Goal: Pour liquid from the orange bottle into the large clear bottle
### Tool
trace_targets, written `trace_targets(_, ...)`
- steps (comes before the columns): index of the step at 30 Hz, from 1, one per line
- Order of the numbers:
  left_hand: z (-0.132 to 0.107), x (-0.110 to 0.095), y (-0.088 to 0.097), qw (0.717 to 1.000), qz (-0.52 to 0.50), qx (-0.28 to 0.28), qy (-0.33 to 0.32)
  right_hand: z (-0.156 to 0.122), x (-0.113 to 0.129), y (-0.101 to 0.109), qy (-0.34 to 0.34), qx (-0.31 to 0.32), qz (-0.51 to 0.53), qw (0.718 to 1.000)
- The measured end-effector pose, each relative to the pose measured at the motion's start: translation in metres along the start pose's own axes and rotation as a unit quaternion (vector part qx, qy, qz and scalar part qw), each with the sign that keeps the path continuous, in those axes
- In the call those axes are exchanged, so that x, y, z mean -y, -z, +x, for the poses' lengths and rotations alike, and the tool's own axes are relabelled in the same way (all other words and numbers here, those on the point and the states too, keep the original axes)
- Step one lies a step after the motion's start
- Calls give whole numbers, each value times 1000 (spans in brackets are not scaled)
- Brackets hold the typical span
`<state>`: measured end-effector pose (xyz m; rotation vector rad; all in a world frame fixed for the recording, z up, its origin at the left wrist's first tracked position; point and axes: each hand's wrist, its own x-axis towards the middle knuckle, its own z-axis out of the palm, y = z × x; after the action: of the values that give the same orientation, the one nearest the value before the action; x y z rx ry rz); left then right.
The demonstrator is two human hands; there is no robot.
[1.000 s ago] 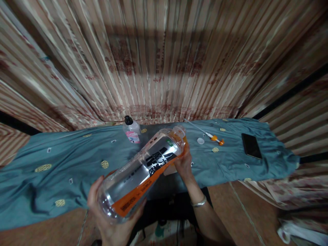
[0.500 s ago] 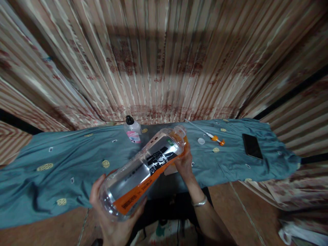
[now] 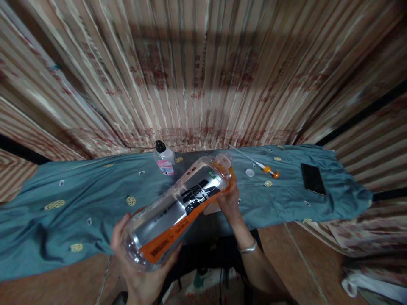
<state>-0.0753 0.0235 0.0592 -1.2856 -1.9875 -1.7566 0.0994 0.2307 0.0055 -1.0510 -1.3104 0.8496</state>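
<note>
A large clear plastic drink bottle (image 3: 165,220) with a silver, black and orange label lies tilted in the air, its neck toward the upper right. My left hand (image 3: 141,271) is closed round its base. My right hand (image 3: 229,199) is closed by the bottle's uncapped-looking neck, gripping an orange bottle (image 3: 232,173). That orange bottle is mostly hidden behind the clear one, so its shape is hard to make out. An orange-and-white pump head with a long tube (image 3: 267,169) lies on the cloth to the right, beside a small white round cap (image 3: 249,173).
Toward the back stands a small clear bottle (image 3: 165,163) with a black cap and pink label. A black phone (image 3: 313,179) rests at the right. Green patterned cloth (image 3: 95,190) covers the narrow table, and a pleated curtain (image 3: 197,76) hangs behind.
Both hands keep their hold, and the clear bottle stays at nearly the same tilt. The whole view has shifted very slightly.
</note>
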Motion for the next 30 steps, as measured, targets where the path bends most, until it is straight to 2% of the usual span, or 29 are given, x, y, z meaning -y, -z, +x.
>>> trace_targets(6, 0, 2, 1, 1000, 7, -6, 0, -1, -7, 7, -34, 23, -43, 998)
trace_targets(10, 2, 0, 4, 999, 20, 33, -9, 1, -11, 12, -34, 43, -48, 997)
trace_targets(15, 1, 2, 0, 999, 0, -11, 37, 2, -13, 13, -24, 43, -74, 996)
trace_targets(17, 0, 3, -1, 1000, -5, -9, 21, 2, -13, 12, -20, 41, -76, 996)
trace_targets(20, -1, 3, 2, 1000, -1, 3, 0, 1, -12, 10, -18, 36, -72, 997)
trace_targets(26, -4, -3, 9, 996, 18, 74, 55, -2, -8, 8, -7, 42, -16, 999)
trace_targets(30, -6, -2, 4, 998, -16, 24, 57, -3, -5, 7, -30, 66, 10, 997)
